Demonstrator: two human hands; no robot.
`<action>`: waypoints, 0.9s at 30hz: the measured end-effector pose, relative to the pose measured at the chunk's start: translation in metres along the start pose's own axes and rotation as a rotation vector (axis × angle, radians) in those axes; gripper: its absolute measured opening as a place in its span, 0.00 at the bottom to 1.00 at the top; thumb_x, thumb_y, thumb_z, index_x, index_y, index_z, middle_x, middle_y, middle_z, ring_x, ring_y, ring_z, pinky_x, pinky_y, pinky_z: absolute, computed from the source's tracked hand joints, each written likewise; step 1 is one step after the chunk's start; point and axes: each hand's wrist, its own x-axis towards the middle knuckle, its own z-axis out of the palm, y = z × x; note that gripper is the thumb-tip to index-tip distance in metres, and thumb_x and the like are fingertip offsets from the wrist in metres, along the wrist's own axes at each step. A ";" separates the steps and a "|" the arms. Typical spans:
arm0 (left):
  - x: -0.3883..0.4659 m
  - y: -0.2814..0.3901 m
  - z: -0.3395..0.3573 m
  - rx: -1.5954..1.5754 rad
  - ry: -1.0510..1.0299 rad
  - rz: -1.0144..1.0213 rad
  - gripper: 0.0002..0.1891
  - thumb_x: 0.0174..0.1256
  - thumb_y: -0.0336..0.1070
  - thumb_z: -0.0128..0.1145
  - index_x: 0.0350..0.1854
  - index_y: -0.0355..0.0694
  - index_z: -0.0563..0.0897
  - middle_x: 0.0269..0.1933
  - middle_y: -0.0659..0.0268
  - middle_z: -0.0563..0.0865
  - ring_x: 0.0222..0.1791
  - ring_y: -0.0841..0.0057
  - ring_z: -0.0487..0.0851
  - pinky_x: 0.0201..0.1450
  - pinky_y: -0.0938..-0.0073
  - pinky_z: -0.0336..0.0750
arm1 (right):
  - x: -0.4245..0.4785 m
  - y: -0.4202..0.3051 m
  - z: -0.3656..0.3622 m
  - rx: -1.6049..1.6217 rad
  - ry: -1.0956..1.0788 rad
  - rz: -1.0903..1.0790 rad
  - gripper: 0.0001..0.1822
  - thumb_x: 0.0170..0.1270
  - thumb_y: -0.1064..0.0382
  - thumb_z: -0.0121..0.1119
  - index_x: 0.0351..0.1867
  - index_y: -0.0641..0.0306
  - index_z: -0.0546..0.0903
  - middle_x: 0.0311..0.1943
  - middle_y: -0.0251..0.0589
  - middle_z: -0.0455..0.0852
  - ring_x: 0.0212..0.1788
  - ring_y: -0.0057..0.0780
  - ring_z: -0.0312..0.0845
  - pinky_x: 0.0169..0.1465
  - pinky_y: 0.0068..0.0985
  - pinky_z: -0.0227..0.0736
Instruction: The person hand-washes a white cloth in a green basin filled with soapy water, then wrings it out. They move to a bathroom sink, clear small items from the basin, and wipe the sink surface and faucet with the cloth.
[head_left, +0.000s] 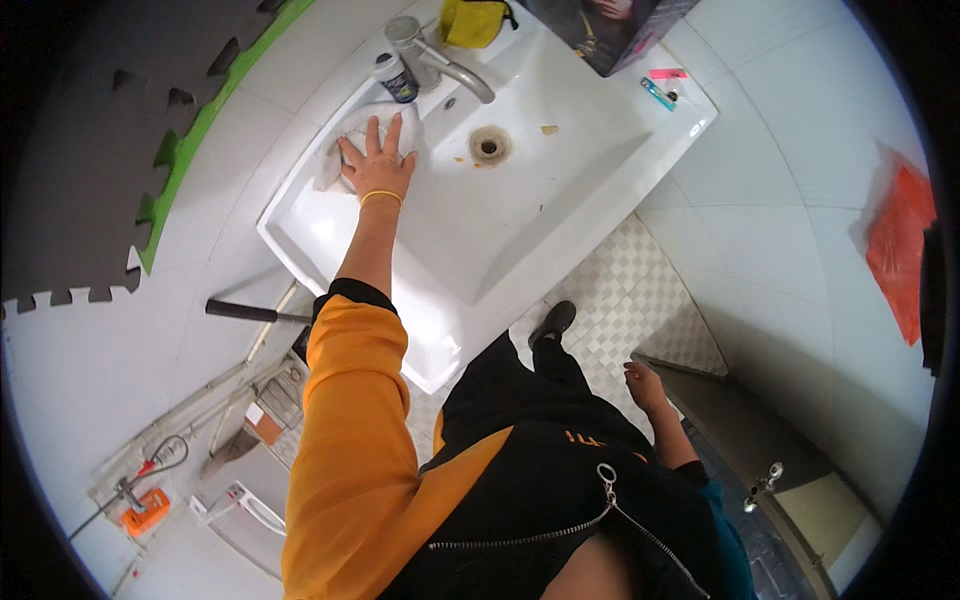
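My left hand (379, 163) lies flat with spread fingers on a whitish cloth (335, 161), pressing it on the left rim of a white washbasin (450, 247). Beside the cloth, a small dark bottle with a white top (396, 78) stands next to the chrome faucet (421, 56). Small yellowish scraps lie around the drain (489, 145), one larger scrap (550, 130) to its right. My right hand (645, 385) hangs by my side below the basin, its fingers curled; whether they close fully is unclear, and nothing shows in it.
A yellow pouch (472, 22) and a dark printed box (609, 30) stand at the basin's back. Pink and blue small items (658, 94) lie on its right corner. A black handle (241, 310) sticks out at left. An open door (735, 420) stands at lower right.
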 end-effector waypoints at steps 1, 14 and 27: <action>-0.005 -0.007 -0.003 -0.008 -0.038 -0.002 0.37 0.65 0.60 0.58 0.76 0.77 0.59 0.80 0.76 0.56 0.79 0.43 0.47 0.68 0.28 0.54 | 0.007 0.006 -0.003 -0.059 -0.048 -0.020 0.16 0.67 0.59 0.57 0.52 0.60 0.84 0.42 0.56 0.88 0.48 0.50 0.85 0.51 0.38 0.78; -0.167 -0.106 -0.033 0.306 -0.059 -0.082 0.30 0.70 0.55 0.47 0.65 0.38 0.78 0.64 0.59 0.81 0.72 0.53 0.66 0.73 0.42 0.53 | 0.079 -0.033 -0.016 -0.173 -0.117 -0.294 0.17 0.69 0.60 0.52 0.55 0.60 0.82 0.44 0.59 0.87 0.50 0.58 0.82 0.54 0.44 0.77; -0.274 -0.003 -0.032 0.024 0.016 -0.134 0.37 0.69 0.57 0.51 0.75 0.39 0.65 0.74 0.47 0.65 0.71 0.36 0.62 0.70 0.40 0.57 | 0.099 0.033 -0.010 -0.353 -0.165 -0.138 0.17 0.67 0.60 0.51 0.53 0.61 0.82 0.48 0.57 0.87 0.53 0.57 0.81 0.58 0.46 0.75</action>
